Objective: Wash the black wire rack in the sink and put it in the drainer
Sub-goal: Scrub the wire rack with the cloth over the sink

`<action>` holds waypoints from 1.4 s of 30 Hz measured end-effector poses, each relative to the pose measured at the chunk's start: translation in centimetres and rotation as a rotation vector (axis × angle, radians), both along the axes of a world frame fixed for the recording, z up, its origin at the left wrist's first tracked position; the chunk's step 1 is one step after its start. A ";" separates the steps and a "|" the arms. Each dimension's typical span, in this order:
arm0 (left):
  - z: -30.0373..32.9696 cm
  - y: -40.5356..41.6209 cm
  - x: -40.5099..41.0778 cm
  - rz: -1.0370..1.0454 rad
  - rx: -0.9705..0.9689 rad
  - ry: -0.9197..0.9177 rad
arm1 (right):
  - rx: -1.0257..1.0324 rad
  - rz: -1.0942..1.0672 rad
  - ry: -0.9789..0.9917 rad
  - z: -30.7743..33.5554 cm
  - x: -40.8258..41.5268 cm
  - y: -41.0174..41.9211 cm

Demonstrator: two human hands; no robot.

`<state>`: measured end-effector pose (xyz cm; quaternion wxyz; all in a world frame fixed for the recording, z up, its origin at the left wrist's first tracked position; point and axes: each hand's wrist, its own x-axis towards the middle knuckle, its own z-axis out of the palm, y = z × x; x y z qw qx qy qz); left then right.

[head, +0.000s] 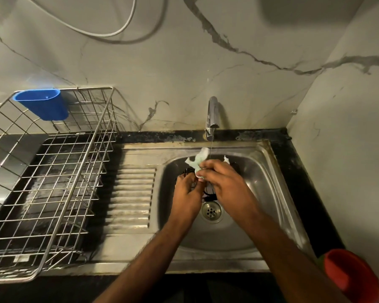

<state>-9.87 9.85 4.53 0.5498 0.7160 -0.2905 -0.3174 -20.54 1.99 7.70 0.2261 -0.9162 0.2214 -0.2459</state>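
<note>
Over the steel sink [265, 171], both hands work on the black wire rack [209, 194], which is mostly hidden behind them; only a few dark wires show between the hands and near the drain. My left hand [187, 193] holds the rack's left side with curled fingers. My right hand [225, 182] grips a crumpled pale green-white cloth [197, 159] and presses it against the rack. A thin stream of water falls from the chrome tap [212, 114] just behind the cloth. The steel wire drainer [59, 171] stands on the counter at the left.
A blue plastic holder [42, 103] hangs on the drainer's back rim. The sink's ribbed draining board [129, 195] lies between drainer and basin. The drain strainer [211, 212] sits under the hands. A red container [352, 276] stands at the front right. Marble wall behind and right.
</note>
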 end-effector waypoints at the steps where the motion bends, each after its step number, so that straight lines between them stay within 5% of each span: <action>1: 0.0 0.0 -0.1 -0.006 -0.016 0.020 | -0.075 0.023 -0.006 -0.2 0.2 -0.1; 13: -0.8 -0.2 1.0 0.128 -0.105 0.008 | -0.113 -0.195 0.023 1.0 -3.8 -4.1; 22: -1.0 0.3 2.1 0.124 -0.158 0.008 | 0.050 -0.068 0.175 0.4 -3.1 -4.8; 30: -1.1 0.7 2.1 0.098 -0.127 -0.057 | -0.024 -0.353 0.033 2.1 -2.5 -4.4; 34: -0.6 0.7 2.1 0.090 -0.177 -0.004 | -0.104 -0.178 0.152 1.2 -1.9 -3.6; 39: -0.5 0.9 2.5 0.176 -0.167 0.088 | -0.023 -0.342 0.133 1.2 -3.0 -4.5; 42: -0.2 0.9 3.1 0.206 -0.202 0.183 | 0.028 -0.262 -0.028 1.3 -2.9 -3.6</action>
